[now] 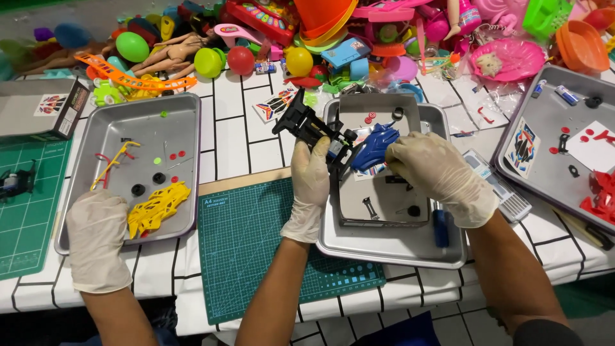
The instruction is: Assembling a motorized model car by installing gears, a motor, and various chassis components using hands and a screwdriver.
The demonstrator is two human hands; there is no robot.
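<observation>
On the white-tiled bench (237, 115), over the middle metal tray (391, 247), the left hand (310, 186) keeps a closed grip on a black toy-car chassis (312, 128) while the right hand (435, 176), at three o'clock, pinches its blue body shell (375, 147); a slip could scatter the small red parts (369, 118) at twelve o'clock.

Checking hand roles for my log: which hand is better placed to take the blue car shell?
Probably the right hand: it rests against the blue car shell, while the left hand is occupied, gripping the black chassis.
</observation>
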